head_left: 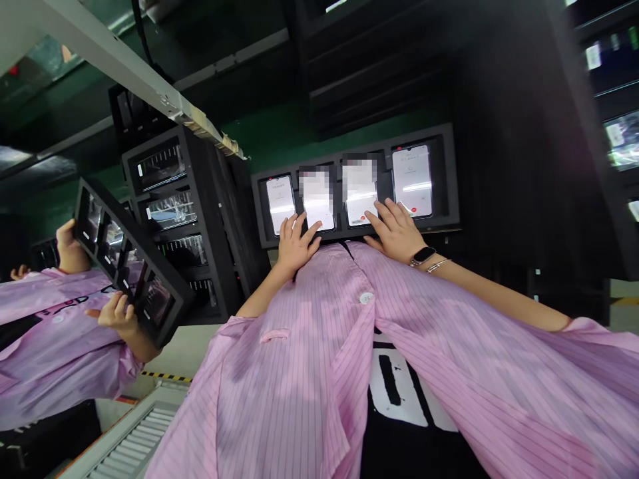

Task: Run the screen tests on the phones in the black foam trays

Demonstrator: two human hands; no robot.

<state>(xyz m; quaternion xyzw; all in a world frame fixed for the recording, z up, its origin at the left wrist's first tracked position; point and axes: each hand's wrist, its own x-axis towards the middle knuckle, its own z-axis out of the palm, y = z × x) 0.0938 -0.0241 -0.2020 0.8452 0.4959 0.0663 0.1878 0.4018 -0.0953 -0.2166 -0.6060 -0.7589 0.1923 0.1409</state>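
Tray [386, 183], perhaps foam, four phones [412, 179]

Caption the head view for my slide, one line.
Left hand and right hand at a black tray of four lit smartphones; co-worker holds another tray.

Reach from above is unobstructed across the far part of the long black four-compartment tray [453, 179]; the bare left hand [296, 249] and right hand [399, 233] occupy its near edge, against the pink striped jacket [309, 319]. A narrow dark-green strip [284, 138] lies free behind. The tall stack of black trays [204, 173] blocks the left, the slanting white metal beam [124, 70] overhangs it, and a dark bulky mass [524, 133] closes the right.
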